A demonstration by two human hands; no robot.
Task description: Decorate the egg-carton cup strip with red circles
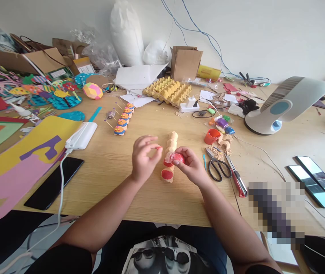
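Between the thumb and index finger of my left hand [146,158] is a small bit of red clay [158,148]; the other fingers are spread. My right hand [190,164] pinches a clear plastic packet of red clay [177,156]. Beneath and between the hands, a pale egg-carton strip [172,140] lies on the wooden table, with red clay on its nearer bumps. Part of the strip is hidden behind the packet. To the left stands a decorated strip [122,121] in orange and blue, with thin sticks beside it.
Scissors [218,167], a red box cutter [236,177] and a red cup [212,136] are on the right. A white lamp [285,102] stands farther back. A black phone [54,183] and white power bank [81,136] lie left. Behind is a yellow egg tray [168,91].
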